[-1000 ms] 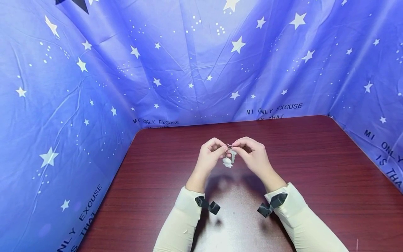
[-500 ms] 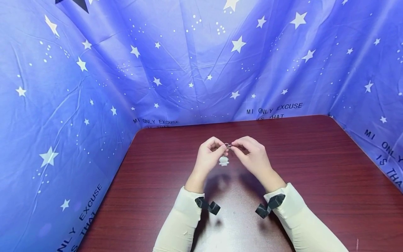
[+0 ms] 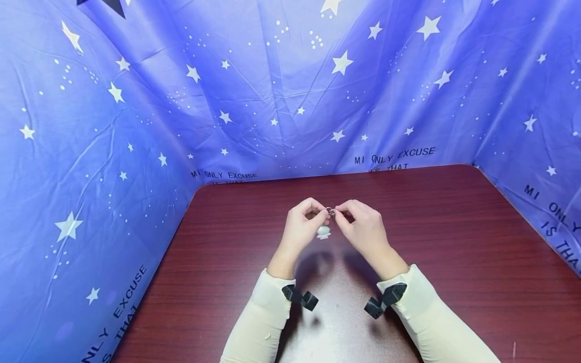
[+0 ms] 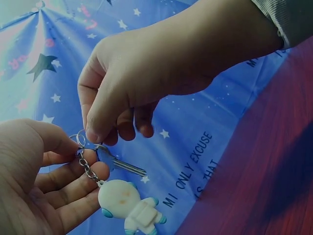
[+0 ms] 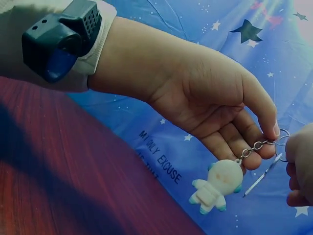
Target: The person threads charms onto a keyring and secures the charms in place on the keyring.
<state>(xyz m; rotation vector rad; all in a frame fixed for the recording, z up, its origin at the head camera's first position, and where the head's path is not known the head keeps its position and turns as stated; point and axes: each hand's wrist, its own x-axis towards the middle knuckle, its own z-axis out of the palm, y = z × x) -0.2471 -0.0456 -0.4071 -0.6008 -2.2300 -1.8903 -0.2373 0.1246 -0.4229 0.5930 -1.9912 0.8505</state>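
Above the table, my left hand (image 3: pixel 303 224) pinches a metal key ring (image 4: pixel 81 138) between thumb and index finger, where a short chain (image 4: pixel 88 166) joins it. From the chain dangles a white figurine charm (image 4: pixel 122 200) with blue-green ears and feet, close to my left fingers. My right hand (image 3: pixel 363 224) pinches the other side of the ring with thumb and index finger. A silver key (image 5: pixel 261 176) hangs beside my right fingertips, its blade pointing away from them. Whether the key is threaded on the ring is hidden by those fingertips.
Below the hands lies a dark red wood-grain table (image 3: pixel 218 282). Blue star-printed cloth (image 3: pixel 272 101) hangs along its back and both sides. Each sleeve cuff carries a black wrist camera (image 5: pixel 63 41).
The key hung plainly visible between the hands a second ago; in the head view it no longer stands out. The charm has shifted slightly up and left. My right wrist has turned a little.
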